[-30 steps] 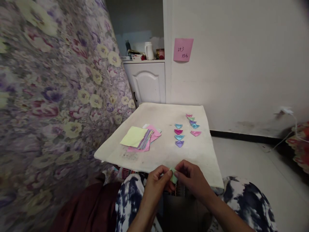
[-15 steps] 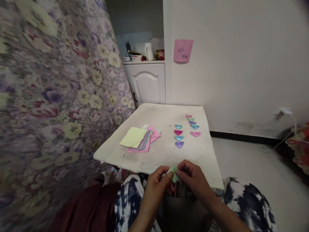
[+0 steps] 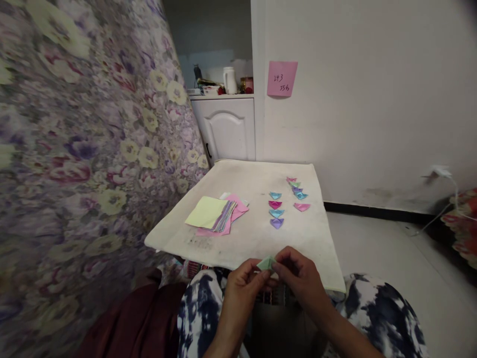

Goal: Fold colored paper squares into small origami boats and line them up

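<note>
A small piece of folded light green paper point(image 3: 266, 263) is pinched between both hands over the near edge of the table. My left hand point(image 3: 244, 283) grips its left side, thumb in front. On its right side are the thumb and fingertips of my right hand point(image 3: 296, 268). Beyond the hands lies a column of small folded papers: a purple one point(image 3: 277, 223), two blue ones and a magenta one point(image 3: 275, 204). Farther right, a pink folded paper point(image 3: 301, 207) lies below an overlapping row of several more.
A stack of coloured paper squares point(image 3: 208, 213), yellow on top, lies on the left of the cream-covered table point(image 3: 253, 174). A floral curtain point(image 3: 112, 149) hangs along the left. Behind stands a white cabinet point(image 3: 231, 129); a pink note point(image 3: 282, 78) is on the wall.
The green paper has gone from an upright diamond shape to a flatter, wider triangle between my fingers. Both hands stay in nearly the same place. The papers on the table have not moved.
</note>
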The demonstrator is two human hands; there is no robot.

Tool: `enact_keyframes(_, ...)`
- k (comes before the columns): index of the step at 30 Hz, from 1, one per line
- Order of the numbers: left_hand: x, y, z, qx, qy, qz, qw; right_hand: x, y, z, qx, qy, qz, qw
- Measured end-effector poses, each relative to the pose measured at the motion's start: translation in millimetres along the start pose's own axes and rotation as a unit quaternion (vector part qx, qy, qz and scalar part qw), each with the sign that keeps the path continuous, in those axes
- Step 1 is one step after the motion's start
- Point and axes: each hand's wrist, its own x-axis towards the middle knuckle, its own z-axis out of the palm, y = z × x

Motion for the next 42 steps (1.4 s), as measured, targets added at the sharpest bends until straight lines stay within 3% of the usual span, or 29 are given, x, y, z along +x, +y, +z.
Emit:
enact_keyframes(5, -2.4, -0.6, 3.8, 0.011, 0.013, 0.008, 1.000, -2.8, 0.6, -0.3, -0.031, 0.017, -0.029, 0.999)
enact_keyframes(11, -7.8, 1.4, 5.7, 0.056, 0.027, 0.050, 0.997, -4.1, 0.0, -1.6, -0.110, 0.048, -0.181, 0.976)
enact_keyframes(22, -9.5, 4.9, 4.2, 0.120, 0.021, 0.095, 0.988, -2.9, -4.1, -0.9, -0.098, 0.028, -0.155, 0.983)
enact_keyframes(30, -9.6, 5.7, 6.7, 0.110, 0.019, 0.072, 0.991, -4.3, -4.1, -2.7, -0.142, 0.025, -0.186, 0.972)
enact_keyframes(42, -11.0, 12.7, 8.9, 0.134, 0.052, 0.078, 0.986, -10.6, 2.3, -3.4, -0.224, 0.035, -0.317, 0.921)
